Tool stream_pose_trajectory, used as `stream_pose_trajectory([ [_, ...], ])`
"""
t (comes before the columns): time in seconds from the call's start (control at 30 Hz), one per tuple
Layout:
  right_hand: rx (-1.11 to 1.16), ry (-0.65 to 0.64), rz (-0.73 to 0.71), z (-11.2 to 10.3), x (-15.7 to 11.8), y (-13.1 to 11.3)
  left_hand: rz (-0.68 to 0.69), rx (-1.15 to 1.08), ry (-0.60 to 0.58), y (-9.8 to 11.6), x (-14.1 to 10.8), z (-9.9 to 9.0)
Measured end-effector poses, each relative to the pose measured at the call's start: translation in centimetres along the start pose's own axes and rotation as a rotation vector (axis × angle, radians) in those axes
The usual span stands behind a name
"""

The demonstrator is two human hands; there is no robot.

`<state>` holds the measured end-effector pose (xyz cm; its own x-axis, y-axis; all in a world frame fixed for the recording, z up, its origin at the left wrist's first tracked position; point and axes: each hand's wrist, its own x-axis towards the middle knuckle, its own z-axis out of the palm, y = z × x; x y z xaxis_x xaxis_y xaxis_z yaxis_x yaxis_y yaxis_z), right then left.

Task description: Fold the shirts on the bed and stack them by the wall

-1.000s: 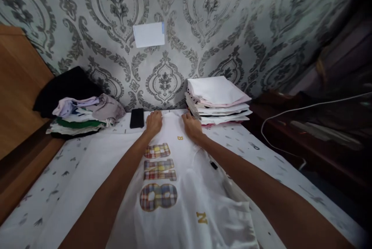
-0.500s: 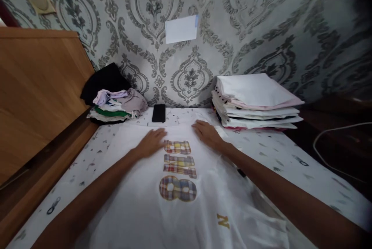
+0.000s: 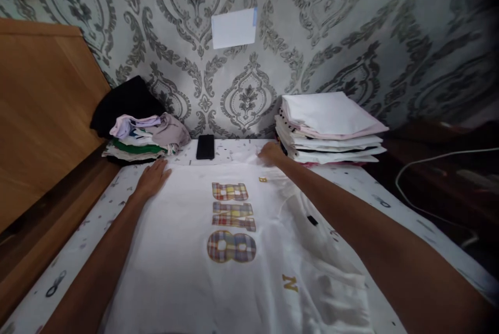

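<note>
A white shirt (image 3: 175, 251) with plaid characters on its front lies spread over a patterned white sheet (image 3: 393, 214). At the shirt's far left corner, my left hand (image 3: 153, 177) rests flat with its fingers apart. My right hand (image 3: 272, 154) is at the far edge of the shirt, close to the folded stack; its fingers are bent together and blurred, on a bit of white cloth. Small yellow letters and a black tag show on the shirt's right part, which is wrinkled.
A stack of folded clothes (image 3: 331, 126) stands at the back right, and a smaller clothes pile (image 3: 144, 139) at the back left. A black phone (image 3: 205, 147) lies between them by the wall. Wooden furniture (image 3: 42, 115) borders the left; a white cable (image 3: 405, 167) hangs at right.
My left hand has moved left from near the plaid print to the shirt's corner. My right hand has shifted slightly away, and its fingers have curled. The view has turned a little to the right.
</note>
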<state>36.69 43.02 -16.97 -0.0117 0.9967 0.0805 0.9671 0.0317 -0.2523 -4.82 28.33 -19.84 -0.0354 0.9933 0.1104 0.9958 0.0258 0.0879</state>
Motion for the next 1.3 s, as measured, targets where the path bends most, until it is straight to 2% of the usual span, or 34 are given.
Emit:
stream_pose_trajectory([
  [0.07,0.018,0.016,-0.008,-0.3,-0.3,0.0,0.002,0.005,0.005,-0.1,0.1,0.1],
  [0.23,0.073,0.153,-0.076,-0.1,-2.2,-0.1,-0.012,0.01,0.006,-0.1,0.3,-0.1],
  [0.4,0.053,0.101,0.001,0.1,-2.7,0.2,-0.007,0.034,-0.003,-0.1,0.3,-0.2],
  [0.5,0.051,0.124,-0.04,-0.3,-4.0,0.0,-0.001,0.048,0.034,0.1,0.3,-0.4],
  [0.6,0.098,0.147,-0.261,-0.4,-8.3,-0.4,-0.013,0.055,0.083,0.9,-0.1,-0.9],
  [0.67,0.119,0.101,-0.462,-0.2,-12.5,-0.1,-0.02,0.067,0.102,1.6,-0.7,-1.6],
  [0.73,0.097,0.013,-0.583,-0.1,-16.8,1.0,-0.019,0.07,0.091,2.0,-1.6,-2.2],
  [0.83,0.046,-0.063,-0.501,-0.7,-21.6,4.1,0.014,0.053,0.037,1.7,-3.6,-2.8],
  [0.93,0.015,-0.028,-0.357,-2.0,-24.8,7.5,0.027,0.044,-0.014,0.5,-6.5,-3.0],
  [1.03,0.027,-0.001,-0.254,-2.9,-28.3,9.8,0.039,0.047,-0.051,-0.5,-10.2,-3.1],
  [1.2,0.118,0.098,-0.163,-2.9,-36.2,10.5,0.046,0.072,-0.089,-0.7,-16.5,-3.9],
  [1.3,0.185,0.15,-0.258,-3.6,-40.5,10.2,0.05,0.076,-0.085,-0.6,-19.4,-4.4],
])
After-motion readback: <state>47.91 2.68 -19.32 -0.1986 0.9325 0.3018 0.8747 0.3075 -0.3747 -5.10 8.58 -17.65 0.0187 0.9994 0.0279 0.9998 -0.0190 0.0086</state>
